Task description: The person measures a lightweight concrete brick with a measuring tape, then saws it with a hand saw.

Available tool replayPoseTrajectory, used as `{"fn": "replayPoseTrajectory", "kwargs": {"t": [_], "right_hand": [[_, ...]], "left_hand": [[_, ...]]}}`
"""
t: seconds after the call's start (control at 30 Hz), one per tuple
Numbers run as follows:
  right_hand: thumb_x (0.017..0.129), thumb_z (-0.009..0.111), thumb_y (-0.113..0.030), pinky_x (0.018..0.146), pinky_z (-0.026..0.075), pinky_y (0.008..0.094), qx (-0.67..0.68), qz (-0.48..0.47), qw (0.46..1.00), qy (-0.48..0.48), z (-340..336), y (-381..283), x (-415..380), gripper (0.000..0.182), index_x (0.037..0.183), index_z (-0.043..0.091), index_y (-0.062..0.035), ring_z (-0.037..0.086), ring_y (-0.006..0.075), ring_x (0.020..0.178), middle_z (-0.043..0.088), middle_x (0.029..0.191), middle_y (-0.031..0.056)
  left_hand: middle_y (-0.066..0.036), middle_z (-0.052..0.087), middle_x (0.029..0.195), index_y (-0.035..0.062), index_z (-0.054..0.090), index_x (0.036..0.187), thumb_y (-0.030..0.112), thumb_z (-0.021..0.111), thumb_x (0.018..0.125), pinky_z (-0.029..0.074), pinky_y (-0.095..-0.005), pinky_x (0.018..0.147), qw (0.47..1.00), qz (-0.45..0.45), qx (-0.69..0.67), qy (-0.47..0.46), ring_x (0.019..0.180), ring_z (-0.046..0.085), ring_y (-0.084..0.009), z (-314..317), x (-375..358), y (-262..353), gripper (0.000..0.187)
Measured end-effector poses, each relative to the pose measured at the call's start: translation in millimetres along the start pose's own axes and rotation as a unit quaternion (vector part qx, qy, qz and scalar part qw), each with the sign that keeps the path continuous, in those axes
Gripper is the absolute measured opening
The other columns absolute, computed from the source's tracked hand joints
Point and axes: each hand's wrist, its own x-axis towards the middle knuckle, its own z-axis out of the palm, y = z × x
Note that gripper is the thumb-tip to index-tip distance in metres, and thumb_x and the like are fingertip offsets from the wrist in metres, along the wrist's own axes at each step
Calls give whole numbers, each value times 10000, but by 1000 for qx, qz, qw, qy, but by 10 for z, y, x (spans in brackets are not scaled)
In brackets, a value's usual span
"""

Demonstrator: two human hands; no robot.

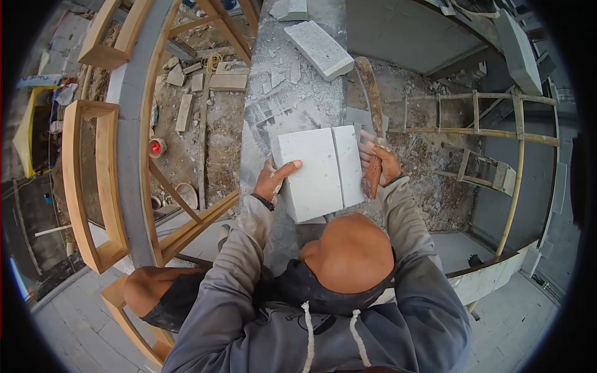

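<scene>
A white lightweight concrete block (pixel 308 171) rests on the dusty grey plank in front of me, close to my bent knee. A narrow dark gap separates its large left part from a thinner strip (pixel 348 166) on the right. My left hand (pixel 272 179) grips the block's left side, thumb laid on the top face. On the other side, my right hand (pixel 384 160) holds a machete (pixel 371 102) by its worn reddish handle. The rusty blade points away from me and curves at the tip. The right fingers reach toward the strip's outer side, partly behind the machete.
Chips and white dust cover the plank (pixel 264 74), where another pale block (pixel 319 50) lies farther off. Wooden frames (pixel 93 180) stand at the left. A bamboo rail (pixel 513 186) runs along the right. Rubble and a bucket (pixel 157 147) lie on the ground below.
</scene>
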Motion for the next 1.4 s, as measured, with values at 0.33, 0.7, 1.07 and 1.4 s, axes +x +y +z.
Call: {"fn": "replayPoseTrajectory", "kwargs": {"t": [0.33, 0.7, 1.07, 1.4], "right_hand": [[810, 629, -114, 1072, 345, 390, 29, -201, 979, -32, 992, -517, 68, 687, 1411, 332, 38, 487, 290, 1220, 489, 1310, 256], [775, 684, -124, 770, 494, 281, -354, -276, 891, 73, 1313, -349, 192, 371, 1120, 614, -6, 634, 153, 866, 686, 931, 91], [734, 678, -203, 616, 503, 348, -438, -220, 863, 124, 1832, -41, 7, 287, 898, 592, 16, 635, 201, 650, 632, 699, 124], [703, 620, -179, 577, 509, 354, -450, -125, 872, 146, 1937, -99, 12, 281, 878, 594, 38, 637, 225, 574, 643, 660, 151]], "left_hand": [[-168, 430, 1350, -4, 222, 1440, 145, 824, 617, 330, -360, 1054, 934, 296, 190, -60, 1264, 413, -274, -219, -89, 841, 1031], [-173, 350, 1414, -9, 117, 1457, 121, 884, 564, 250, -356, 1111, 872, 362, 330, 15, 1325, 336, -289, -757, 459, 824, 1184], [-256, 136, 1511, -34, -31, 1469, 429, 879, 588, 165, -405, 1155, 837, 397, 372, 63, 1410, 162, -397, -727, 151, 1050, 1349], [-290, 230, 1436, 19, 257, 1446, 517, 830, 609, 337, -451, 1075, 761, 388, 501, 140, 1345, 278, -438, -510, 105, 1148, 1130]]}}
